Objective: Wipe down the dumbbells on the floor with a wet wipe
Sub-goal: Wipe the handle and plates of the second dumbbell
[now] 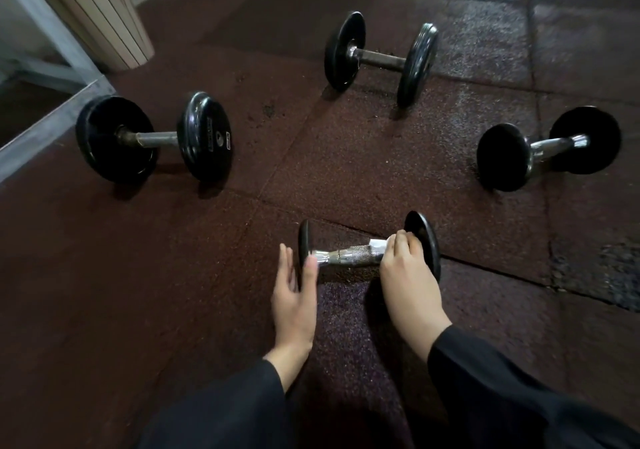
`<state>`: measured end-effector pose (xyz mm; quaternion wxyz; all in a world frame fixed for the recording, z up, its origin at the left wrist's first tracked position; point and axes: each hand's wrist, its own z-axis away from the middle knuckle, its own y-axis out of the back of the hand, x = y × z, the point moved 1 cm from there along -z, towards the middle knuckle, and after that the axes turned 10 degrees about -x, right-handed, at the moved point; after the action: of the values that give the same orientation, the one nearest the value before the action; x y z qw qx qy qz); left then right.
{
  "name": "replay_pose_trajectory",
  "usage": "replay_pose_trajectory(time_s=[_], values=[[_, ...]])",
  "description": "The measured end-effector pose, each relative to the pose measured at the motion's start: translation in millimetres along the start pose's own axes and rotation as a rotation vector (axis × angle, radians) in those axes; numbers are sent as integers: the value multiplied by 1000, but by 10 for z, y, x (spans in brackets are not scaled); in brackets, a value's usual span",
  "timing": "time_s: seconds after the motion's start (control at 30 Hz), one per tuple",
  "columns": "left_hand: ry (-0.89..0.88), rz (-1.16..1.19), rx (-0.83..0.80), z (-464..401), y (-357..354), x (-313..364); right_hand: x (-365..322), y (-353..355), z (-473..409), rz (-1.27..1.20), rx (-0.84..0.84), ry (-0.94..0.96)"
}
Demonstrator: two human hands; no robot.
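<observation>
A small dumbbell point(349, 255) with a chrome knurled handle and black end plates lies on the rubber floor right in front of me. My right hand point(407, 275) grips the handle's right end with a white wet wipe point(378, 243) wrapped under the fingers. My left hand point(294, 292) holds the left plate, fingers behind it and thumb on its inner face. Three more black dumbbells lie farther off: one at the left point(152, 138), one at the far middle point(381, 58), one at the right point(549, 148).
Dark reddish-brown rubber tiles point(207, 275) cover the floor, shiny at the far right. A grey metal frame point(52, 116) and a beige panelled column point(110, 18) stand at the far left. Black sleeves cover both forearms.
</observation>
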<state>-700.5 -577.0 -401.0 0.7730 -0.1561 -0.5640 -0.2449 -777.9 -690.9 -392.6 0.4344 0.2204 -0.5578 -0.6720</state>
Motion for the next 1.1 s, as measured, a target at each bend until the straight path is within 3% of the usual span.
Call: replay_pose_trajectory(time_s=[0.1, 0.23, 0.43, 0.57, 0.63, 0.8, 0.9, 1.0, 1.1], values=[[-40, -264, -58, 43, 6, -120, -19, -30, -4, 5, 53, -3], [-42, -435, -46, -23, 44, -20, -16, -4, 12, 51, 92, -18], [-6, -507, -21, 111, -11, 191, -2, 27, -21, 16, 33, -99], [157, -531, 13, 177, -20, 309, 17, 162, 48, -8, 65, -46], [285, -524, 16, 175, 41, 361, -4, 190, 106, -74, -6, 15], [415, -563, -104, 103, 212, 482, -84, 241, 274, -152, -106, 58], [395, -633, -121, 11, 259, 509, -56, 335, 248, -244, -88, 41], [256, -721, -47, -52, 254, 505, -15, 439, 115, -329, -24, 87], [137, -618, -21, -79, 164, 435, -119, 457, 5, -493, 94, 230]])
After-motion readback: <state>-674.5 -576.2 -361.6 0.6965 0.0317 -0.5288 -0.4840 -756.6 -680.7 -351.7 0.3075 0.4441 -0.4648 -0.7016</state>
